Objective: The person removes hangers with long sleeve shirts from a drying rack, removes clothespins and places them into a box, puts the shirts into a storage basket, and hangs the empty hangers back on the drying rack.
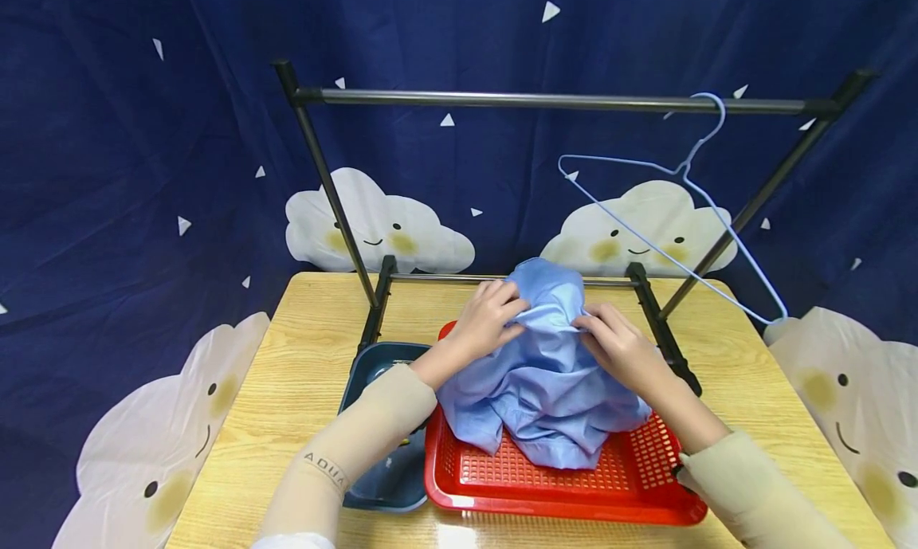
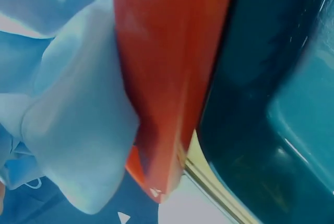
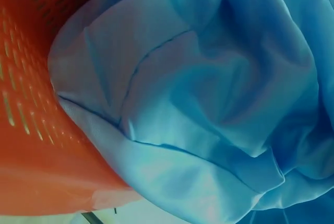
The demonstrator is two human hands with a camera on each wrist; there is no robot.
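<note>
A light blue satin garment [image 1: 548,374] lies bunched over a red perforated basket [image 1: 559,507], its upper part lifted between two hands. The left hand [image 1: 488,319] pinches the raised cloth on its left side, while the right hand [image 1: 615,343] pinches it on the right. Folds hide which part of the garment each hand holds. In the left wrist view, the garment [image 2: 78,109] hangs beside the red basket wall [image 2: 167,78]. Seams show on the garment [image 3: 182,104] in the right wrist view, against the basket's slotted side [image 3: 36,166].
A dark blue tray [image 1: 387,503] stands left of the basket, partly behind the left forearm. Behind them, a black rack [image 1: 502,99] carries a light blue hanger [image 1: 631,229] at its right end. All stand on a wooden table [image 1: 258,421] before a dark blue curtain [image 1: 143,135].
</note>
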